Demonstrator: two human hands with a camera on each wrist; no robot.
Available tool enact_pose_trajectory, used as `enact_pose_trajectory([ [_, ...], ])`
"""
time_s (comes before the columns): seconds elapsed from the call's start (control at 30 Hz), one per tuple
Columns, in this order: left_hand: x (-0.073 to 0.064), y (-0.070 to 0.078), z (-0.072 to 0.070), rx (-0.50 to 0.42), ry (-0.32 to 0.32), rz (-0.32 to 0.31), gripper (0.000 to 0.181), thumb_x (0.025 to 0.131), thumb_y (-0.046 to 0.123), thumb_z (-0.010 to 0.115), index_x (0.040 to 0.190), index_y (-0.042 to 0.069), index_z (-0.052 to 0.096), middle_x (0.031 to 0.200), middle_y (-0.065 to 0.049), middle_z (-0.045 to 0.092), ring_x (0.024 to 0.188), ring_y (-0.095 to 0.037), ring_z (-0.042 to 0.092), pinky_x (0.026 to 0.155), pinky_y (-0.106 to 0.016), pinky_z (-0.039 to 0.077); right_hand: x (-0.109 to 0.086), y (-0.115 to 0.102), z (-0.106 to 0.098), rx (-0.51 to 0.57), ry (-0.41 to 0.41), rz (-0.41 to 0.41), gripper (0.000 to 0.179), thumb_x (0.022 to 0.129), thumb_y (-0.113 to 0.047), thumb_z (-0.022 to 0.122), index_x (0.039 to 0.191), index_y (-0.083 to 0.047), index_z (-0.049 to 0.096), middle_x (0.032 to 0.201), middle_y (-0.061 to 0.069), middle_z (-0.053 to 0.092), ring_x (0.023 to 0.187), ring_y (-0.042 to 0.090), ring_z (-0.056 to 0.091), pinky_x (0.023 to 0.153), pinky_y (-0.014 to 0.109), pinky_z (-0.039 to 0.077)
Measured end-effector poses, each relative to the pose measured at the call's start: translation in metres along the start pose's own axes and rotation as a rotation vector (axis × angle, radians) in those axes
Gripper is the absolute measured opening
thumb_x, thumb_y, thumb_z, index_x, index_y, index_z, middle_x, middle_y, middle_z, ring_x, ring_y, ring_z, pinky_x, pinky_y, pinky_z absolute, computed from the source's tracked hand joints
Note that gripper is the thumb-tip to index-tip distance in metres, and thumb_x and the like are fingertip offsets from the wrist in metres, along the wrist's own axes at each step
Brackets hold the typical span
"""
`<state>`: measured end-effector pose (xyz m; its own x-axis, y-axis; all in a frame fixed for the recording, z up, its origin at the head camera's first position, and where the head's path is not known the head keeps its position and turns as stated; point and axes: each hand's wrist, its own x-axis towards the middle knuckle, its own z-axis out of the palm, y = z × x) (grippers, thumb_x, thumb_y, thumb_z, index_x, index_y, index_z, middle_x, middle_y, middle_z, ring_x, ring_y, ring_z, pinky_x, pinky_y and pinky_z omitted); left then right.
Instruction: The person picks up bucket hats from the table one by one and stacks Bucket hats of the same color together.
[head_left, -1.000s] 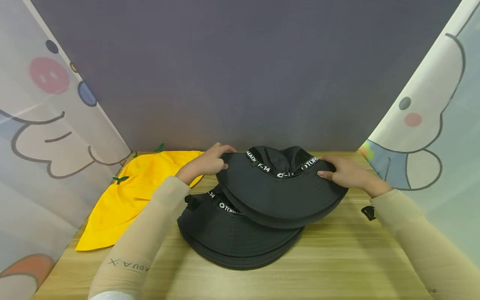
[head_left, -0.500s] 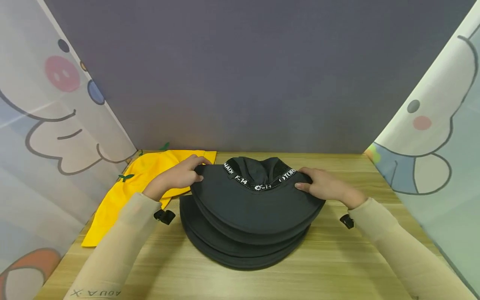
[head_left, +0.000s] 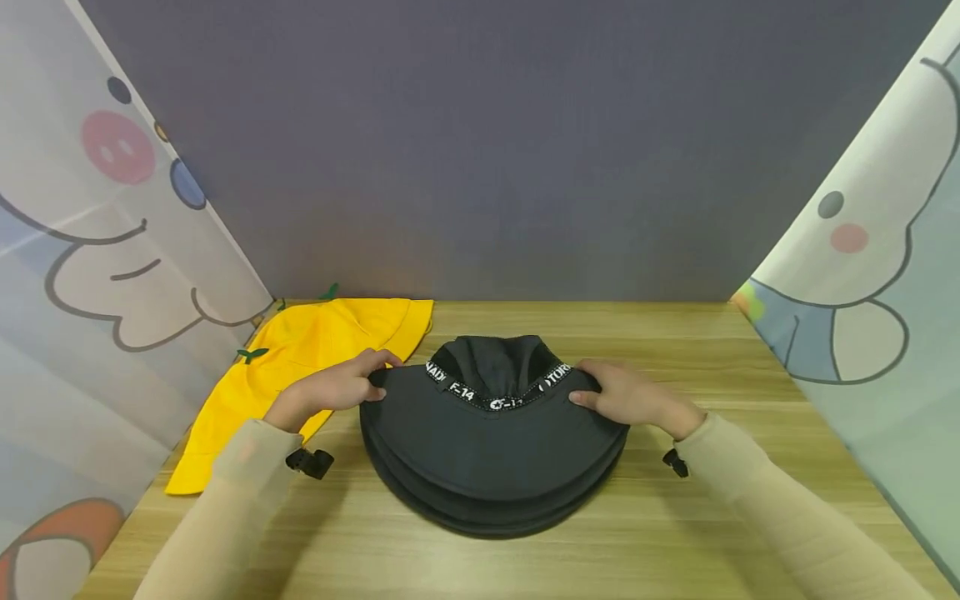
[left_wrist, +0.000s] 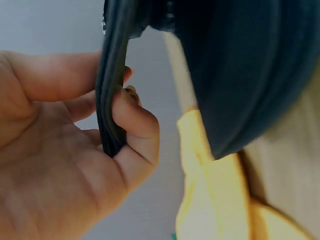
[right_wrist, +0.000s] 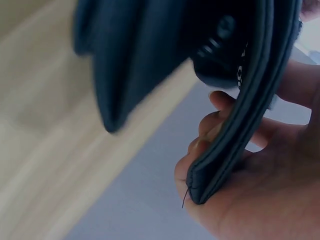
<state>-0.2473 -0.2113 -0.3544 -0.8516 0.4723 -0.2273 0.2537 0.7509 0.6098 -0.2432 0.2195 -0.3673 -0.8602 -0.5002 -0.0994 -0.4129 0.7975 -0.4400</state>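
A folded dark grey bucket hat (head_left: 487,454), its inner band printed with white lettering, is held by both hands over a second dark hat (head_left: 498,530). My left hand (head_left: 330,390) pinches the left corner of the upper brim. At the right corner, my right hand (head_left: 636,396) grips the same brim. In the left wrist view, thumb and fingers clasp the doubled brim (left_wrist: 111,85), and a gap separates it from the lower hat (left_wrist: 245,75). The right wrist view likewise has curled fingers around the brim (right_wrist: 245,107). Most of the lower hat is hidden in the head view.
Yellow hats (head_left: 277,367) with small green sprouts lie at the left, close to the left forearm. A grey panel (head_left: 510,150) stands behind the wooden table (head_left: 450,571). Cartoon-printed sheets (head_left: 90,333) line both sides.
Both hands have moved the upper dark hat left and down in the head view. It now lines up over the lower hat, covering most of it.
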Motion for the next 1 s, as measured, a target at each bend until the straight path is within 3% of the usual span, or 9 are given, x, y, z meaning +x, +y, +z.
enact_pose_trajectory([
  [0.23, 0.007, -0.013, 0.031, 0.096, -0.032, 0.018, 0.044, 0.091, -0.004, 0.055, 0.134, 0.005, 0.051, 0.120, -0.020, 0.047, 0.111, -0.037, 0.046, 0.098, -0.055, 0.042, -0.002, 0.008, 0.033, -0.007, -0.009, -0.006, 0.047, 0.101, -0.031, 0.064, 0.135, 0.000, 0.060, 0.123, 0.017, 0.066, 0.117, 0.040, 0.060, 0.100, 0.056, 0.046],
  [0.4, 0.008, -0.011, 0.044, 0.181, 0.001, -0.035, 0.045, 0.092, -0.005, 0.055, 0.135, 0.006, 0.050, 0.116, -0.020, 0.047, 0.104, -0.037, 0.048, 0.093, -0.054, 0.044, -0.006, 0.009, 0.052, -0.105, 0.014, 0.036, 0.056, 0.100, -0.040, 0.064, 0.138, 0.001, 0.059, 0.114, 0.018, 0.063, 0.106, 0.038, 0.059, 0.093, 0.056, 0.047],
  [0.53, 0.006, 0.003, 0.052, 0.320, 0.070, -0.107, 0.048, 0.088, -0.002, 0.059, 0.134, 0.005, 0.051, 0.117, -0.022, 0.048, 0.101, -0.039, 0.046, 0.084, -0.052, 0.047, -0.012, 0.003, 0.059, -0.236, 0.130, 0.038, 0.056, 0.096, -0.043, 0.068, 0.133, -0.001, 0.064, 0.105, 0.016, 0.060, 0.098, 0.034, 0.057, 0.088, 0.054, 0.047],
  [0.63, 0.003, 0.018, 0.060, 0.458, 0.128, -0.161, 0.059, 0.084, 0.003, 0.070, 0.139, 0.005, 0.049, 0.127, -0.023, 0.046, 0.113, -0.042, 0.044, 0.088, -0.058, 0.046, -0.017, -0.007, 0.063, -0.371, 0.255, -0.014, 0.050, 0.093, -0.039, 0.074, 0.125, 0.000, 0.068, 0.100, 0.014, 0.060, 0.095, 0.034, 0.057, 0.085, 0.052, 0.049],
  [0.73, 0.000, 0.032, 0.066, 0.540, 0.143, -0.155, 0.067, 0.084, 0.008, 0.076, 0.144, 0.006, 0.045, 0.140, -0.023, 0.041, 0.129, -0.044, 0.039, 0.097, -0.064, 0.041, -0.021, -0.021, 0.067, -0.474, 0.373, -0.075, 0.043, 0.088, -0.030, 0.080, 0.116, 0.001, 0.069, 0.096, 0.014, 0.060, 0.092, 0.035, 0.059, 0.081, 0.051, 0.051],
  [0.8, -0.003, 0.041, 0.068, 0.526, 0.120, -0.130, 0.070, 0.089, 0.017, 0.077, 0.148, 0.005, 0.042, 0.148, -0.022, 0.037, 0.137, -0.044, 0.034, 0.102, -0.067, 0.037, -0.024, -0.032, 0.069, -0.485, 0.398, -0.093, 0.044, 0.086, -0.030, 0.081, 0.115, 0.002, 0.069, 0.097, 0.015, 0.061, 0.093, 0.035, 0.060, 0.079, 0.049, 0.053],
  [0.9, -0.007, 0.051, 0.072, 0.463, 0.054, -0.126, 0.084, 0.090, 0.038, 0.077, 0.154, 0.003, 0.036, 0.156, -0.022, 0.032, 0.144, -0.045, 0.030, 0.107, -0.068, 0.034, -0.029, -0.049, 0.073, -0.440, 0.339, -0.070, 0.059, 0.086, -0.044, 0.080, 0.119, 0.003, 0.068, 0.105, 0.017, 0.062, 0.098, 0.037, 0.062, 0.076, 0.049, 0.056],
  [1.0, -0.008, 0.057, 0.077, 0.447, -0.002, -0.159, 0.110, 0.079, 0.057, 0.082, 0.159, 0.003, 0.029, 0.161, -0.022, 0.026, 0.148, -0.044, 0.024, 0.107, -0.071, 0.032, -0.032, -0.062, 0.079, -0.388, 0.230, -0.020, 0.084, 0.083, -0.064, 0.073, 0.125, 0.008, 0.064, 0.111, 0.020, 0.061, 0.104, 0.039, 0.060, 0.077, 0.051, 0.056],
])
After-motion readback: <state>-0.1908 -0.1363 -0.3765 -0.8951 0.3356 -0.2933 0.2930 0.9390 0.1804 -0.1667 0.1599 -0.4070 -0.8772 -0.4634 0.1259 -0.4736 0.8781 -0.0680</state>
